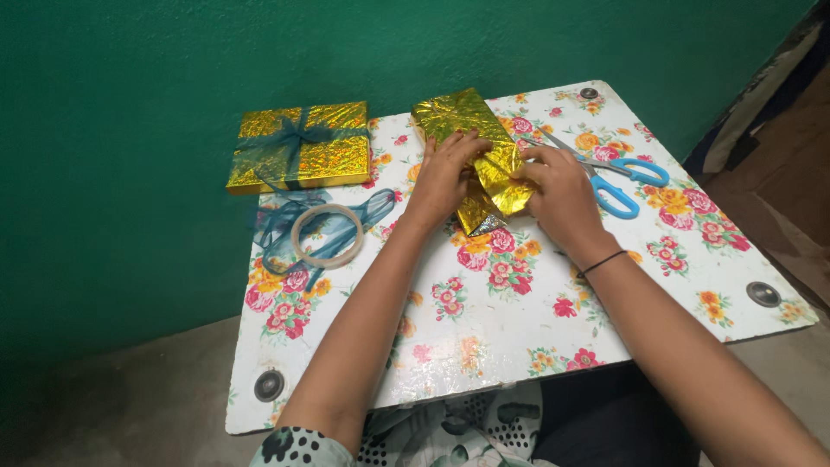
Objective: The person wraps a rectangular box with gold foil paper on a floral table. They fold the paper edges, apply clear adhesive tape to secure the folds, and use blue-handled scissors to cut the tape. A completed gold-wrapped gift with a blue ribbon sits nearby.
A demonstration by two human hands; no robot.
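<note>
Floral table [692, 259]: two gold parcels, perhaps one tape roll [327, 235].

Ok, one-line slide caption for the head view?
Both hands, left and right, fold gold foil around a box on a floral table, scissors beside.

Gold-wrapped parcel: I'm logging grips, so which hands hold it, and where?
Both: the left hand presses on the gold-wrapped parcel at its near end, and the right hand pinches the folded foil flap there.
</note>
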